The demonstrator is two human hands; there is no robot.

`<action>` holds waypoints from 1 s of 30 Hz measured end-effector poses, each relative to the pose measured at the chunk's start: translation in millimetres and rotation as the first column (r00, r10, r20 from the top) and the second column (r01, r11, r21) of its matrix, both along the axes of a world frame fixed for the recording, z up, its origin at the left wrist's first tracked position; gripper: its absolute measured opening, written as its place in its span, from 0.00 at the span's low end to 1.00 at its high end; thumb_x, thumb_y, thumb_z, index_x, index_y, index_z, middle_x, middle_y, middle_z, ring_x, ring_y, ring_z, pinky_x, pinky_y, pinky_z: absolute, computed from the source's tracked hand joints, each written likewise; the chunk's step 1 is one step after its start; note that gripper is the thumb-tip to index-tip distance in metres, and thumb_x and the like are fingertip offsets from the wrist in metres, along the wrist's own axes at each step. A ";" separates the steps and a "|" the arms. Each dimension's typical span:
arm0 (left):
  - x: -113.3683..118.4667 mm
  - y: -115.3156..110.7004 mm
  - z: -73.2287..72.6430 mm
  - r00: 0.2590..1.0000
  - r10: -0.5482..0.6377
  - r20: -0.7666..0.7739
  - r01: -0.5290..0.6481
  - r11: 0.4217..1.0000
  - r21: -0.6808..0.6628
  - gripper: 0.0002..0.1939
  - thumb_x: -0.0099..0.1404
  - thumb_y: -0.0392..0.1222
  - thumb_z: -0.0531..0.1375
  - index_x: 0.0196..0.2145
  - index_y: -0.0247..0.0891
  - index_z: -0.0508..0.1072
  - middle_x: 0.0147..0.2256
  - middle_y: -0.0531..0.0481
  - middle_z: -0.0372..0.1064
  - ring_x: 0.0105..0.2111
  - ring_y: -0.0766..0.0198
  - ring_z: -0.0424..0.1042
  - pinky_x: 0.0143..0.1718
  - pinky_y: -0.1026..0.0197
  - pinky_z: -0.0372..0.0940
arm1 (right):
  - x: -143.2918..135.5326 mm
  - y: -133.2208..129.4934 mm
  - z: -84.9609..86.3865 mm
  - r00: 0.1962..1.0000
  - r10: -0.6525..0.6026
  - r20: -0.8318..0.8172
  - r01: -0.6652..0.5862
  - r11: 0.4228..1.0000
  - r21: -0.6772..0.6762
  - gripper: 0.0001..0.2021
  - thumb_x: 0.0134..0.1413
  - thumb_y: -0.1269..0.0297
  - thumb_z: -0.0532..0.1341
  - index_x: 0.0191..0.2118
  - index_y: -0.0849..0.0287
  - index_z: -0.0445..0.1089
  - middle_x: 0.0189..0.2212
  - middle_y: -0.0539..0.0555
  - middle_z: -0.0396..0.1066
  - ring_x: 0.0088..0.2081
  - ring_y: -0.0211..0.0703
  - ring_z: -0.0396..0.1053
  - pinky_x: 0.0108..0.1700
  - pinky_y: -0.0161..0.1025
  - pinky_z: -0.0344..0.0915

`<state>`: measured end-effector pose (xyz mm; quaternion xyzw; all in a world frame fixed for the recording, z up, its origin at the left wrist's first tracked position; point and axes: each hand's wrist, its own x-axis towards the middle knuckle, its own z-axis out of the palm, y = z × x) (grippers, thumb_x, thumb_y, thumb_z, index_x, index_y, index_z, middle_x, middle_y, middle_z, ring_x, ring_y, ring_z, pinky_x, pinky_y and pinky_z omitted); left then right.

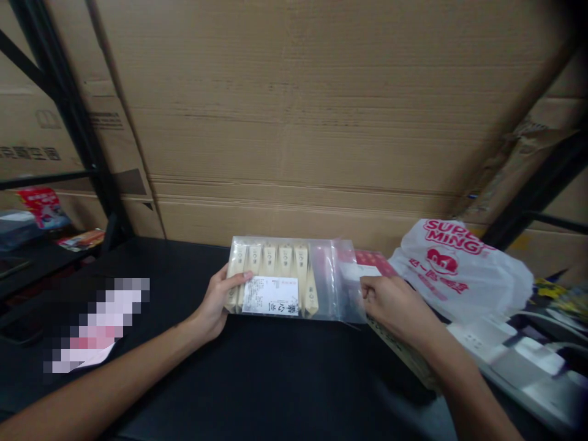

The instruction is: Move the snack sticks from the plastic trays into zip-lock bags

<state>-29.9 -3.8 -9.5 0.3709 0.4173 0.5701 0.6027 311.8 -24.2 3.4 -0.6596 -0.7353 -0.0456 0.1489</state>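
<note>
Zip bag [324, 282] runs its long axis crosswise above the table [285, 380] from the left grip [215, 300], pinching one end, to the right grip [392, 303], pinching the zip end pointing its way.

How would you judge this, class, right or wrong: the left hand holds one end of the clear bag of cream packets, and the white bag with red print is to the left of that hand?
Wrong on one point: the head view shows the white bag with red print to the right of the right hand. The left hand does hold one end of the clear bag of cream packets.
</note>
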 end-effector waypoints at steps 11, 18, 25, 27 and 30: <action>-4.7 2.0 6.1 0.999 0.023 -0.046 -0.024 0.999 -0.037 0.24 0.54 0.33 0.72 0.49 0.30 0.76 0.38 0.38 0.82 0.26 0.56 0.80 0.27 0.58 0.77 | 12.3 -2.4 3.0 0.998 -0.024 -0.055 0.027 0.998 0.064 0.04 0.51 0.64 0.61 0.28 0.56 0.69 0.26 0.55 0.72 0.30 0.47 0.68 0.31 0.41 0.49; -4.7 0.6 8.0 0.998 -0.007 -0.061 0.006 1.000 -0.017 0.27 0.53 0.36 0.73 0.50 0.31 0.75 0.35 0.40 0.81 0.27 0.52 0.81 0.26 0.57 0.77 | 4.6 -4.6 20.9 0.723 0.068 -0.687 0.259 0.896 0.361 0.12 0.56 0.53 0.64 0.39 0.54 0.66 0.25 0.49 0.69 0.23 0.41 0.67 0.27 0.39 0.60; -3.4 0.6 4.3 0.998 -0.031 -0.056 0.029 0.999 -0.042 0.29 0.51 0.36 0.75 0.51 0.30 0.75 0.34 0.39 0.81 0.28 0.50 0.81 0.26 0.56 0.78 | -44.4 -7.9 16.9 -0.010 0.110 -0.994 -0.330 0.938 0.107 0.28 0.57 0.36 0.63 0.50 0.54 0.66 0.33 0.56 0.77 0.30 0.50 0.77 0.33 0.47 0.74; -3.5 0.5 5.2 0.999 -0.023 -0.042 0.021 0.998 -0.058 0.26 0.51 0.35 0.74 0.49 0.30 0.76 0.32 0.41 0.81 0.26 0.52 0.81 0.25 0.57 0.77 | -43.1 -10.1 22.0 -0.068 0.061 -0.996 -0.443 0.892 0.085 0.33 0.60 0.31 0.54 0.53 0.56 0.67 0.40 0.62 0.78 0.38 0.54 0.79 0.40 0.51 0.74; -3.1 0.4 7.6 1.000 0.012 -0.027 -0.014 0.997 -0.070 0.21 0.52 0.34 0.73 0.45 0.30 0.77 0.29 0.44 0.79 0.24 0.56 0.79 0.23 0.60 0.76 | -15.3 -13.1 29.8 0.200 0.179 -0.963 -0.225 0.965 0.132 0.32 0.61 0.33 0.54 0.52 0.56 0.71 0.39 0.62 0.78 0.37 0.54 0.77 0.39 0.49 0.72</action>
